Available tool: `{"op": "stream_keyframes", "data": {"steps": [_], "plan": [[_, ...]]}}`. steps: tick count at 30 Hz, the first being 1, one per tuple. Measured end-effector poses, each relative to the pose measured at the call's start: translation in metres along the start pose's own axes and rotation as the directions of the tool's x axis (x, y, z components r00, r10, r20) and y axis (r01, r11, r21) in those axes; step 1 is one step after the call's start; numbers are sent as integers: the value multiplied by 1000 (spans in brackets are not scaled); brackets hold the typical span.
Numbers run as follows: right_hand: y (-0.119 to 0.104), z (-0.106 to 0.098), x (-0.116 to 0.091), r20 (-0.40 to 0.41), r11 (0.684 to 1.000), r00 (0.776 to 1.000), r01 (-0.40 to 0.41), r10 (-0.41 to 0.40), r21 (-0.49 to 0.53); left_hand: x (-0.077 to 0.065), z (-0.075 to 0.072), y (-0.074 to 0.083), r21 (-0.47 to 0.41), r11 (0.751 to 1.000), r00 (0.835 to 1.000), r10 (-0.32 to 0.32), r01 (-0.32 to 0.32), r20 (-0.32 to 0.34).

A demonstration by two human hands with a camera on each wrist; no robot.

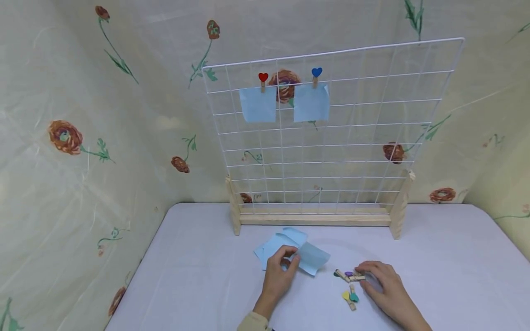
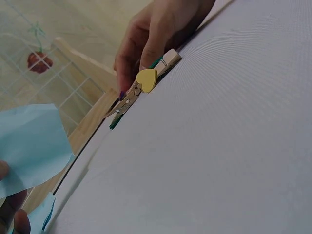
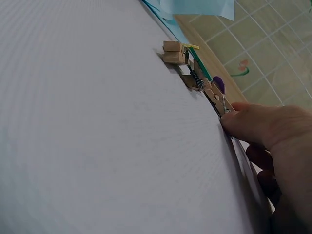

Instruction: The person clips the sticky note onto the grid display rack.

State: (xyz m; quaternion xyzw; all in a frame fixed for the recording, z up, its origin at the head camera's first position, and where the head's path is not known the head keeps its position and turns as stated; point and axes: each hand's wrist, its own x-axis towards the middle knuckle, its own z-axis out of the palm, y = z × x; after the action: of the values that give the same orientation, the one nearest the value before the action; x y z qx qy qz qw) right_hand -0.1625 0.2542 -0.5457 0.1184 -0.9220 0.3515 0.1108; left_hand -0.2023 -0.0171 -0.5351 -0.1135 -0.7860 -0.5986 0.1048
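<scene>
A beige sleeve (image 1: 252,322) is nearest; from it comes the L hand (image 1: 279,276), whose thumb and index finger pinch one light-blue paper sheet (image 1: 313,258) narrowly, above the white tabletop (image 1: 198,276). The R hand (image 1: 385,286) also has a narrow grip: thumb and finger pinch the wooden end of the purple-heart clothespin (image 3: 215,94). Nr it, on the person's side, a yellow-heart clothespin (image 1: 346,295) and a teal-heart clothespin (image 1: 354,297) lie together; the dark-green-heart clothespin (image 1: 342,276) is just beside the purple one. Farther, approx. behind the L hand, loose blue sheets (image 1: 271,248) overlap. Next stands a wooden base (image 1: 314,220) w/ a white wire grid (image 1: 331,53). High on it, a red-heart clothespin (image 1: 263,77) and a blue-heart clothespin (image 1: 316,72) hold one blue sheet each. Farthest is pale flowered cloth (image 1: 136,184).
</scene>
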Motion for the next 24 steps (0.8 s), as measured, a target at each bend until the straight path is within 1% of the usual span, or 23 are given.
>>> {"op": "stream_keyframes", "data": {"steps": [3, 4, 5, 9, 11, 12, 15, 18, 20, 24], "plan": [[1, 1, 1, -20, 1000, 1000, -6, 6, 5, 2, 3, -13, -4, 1000, 1000, -1, 1, -5], [2, 1, 1, -25, 1000, 1000, -10, 10, 5, 2, 4, -16, -7, 1000, 1000, 12, -12, -7], [2, 1, 1, -34, 1000, 999, -10, 10, 2, 3, 4, -17, -7, 1000, 1000, 10, -10, -8], [3, 3, 1, -73, 999, 997, -10, 8, -36, 0, -1, -1, -16, 1000, 1000, 9, -9, -1], [4, 4, 1, -96, 998, 995, -11, 5, -61, -1, -3, 9, -16, 1000, 1000, -8, 8, 1], [4, 4, 1, -105, 997, 994, -14, 7, -71, -2, -3, 11, -18, 1000, 1000, -6, 6, 1], [4, 5, 2, -127, 996, 992, -28, 17, -84, 0, 1, 1, -9, 1000, 1000, -18, 18, -8], [3, 4, 2, -138, 997, 990, -33, 22, -76, 2, 4, -12, 4, 999, 999, -31, 31, -14], [3, 4, 1, -140, 997, 990, -35, 24, -74, 2, 4, -16, 1, 1000, 1000, -25, 25, -15], [3, 4, 1, -121, 995, 992, -44, 33, -91, 2, 4, -18, -18, 1000, 1000, 1, -2, -10]]}}
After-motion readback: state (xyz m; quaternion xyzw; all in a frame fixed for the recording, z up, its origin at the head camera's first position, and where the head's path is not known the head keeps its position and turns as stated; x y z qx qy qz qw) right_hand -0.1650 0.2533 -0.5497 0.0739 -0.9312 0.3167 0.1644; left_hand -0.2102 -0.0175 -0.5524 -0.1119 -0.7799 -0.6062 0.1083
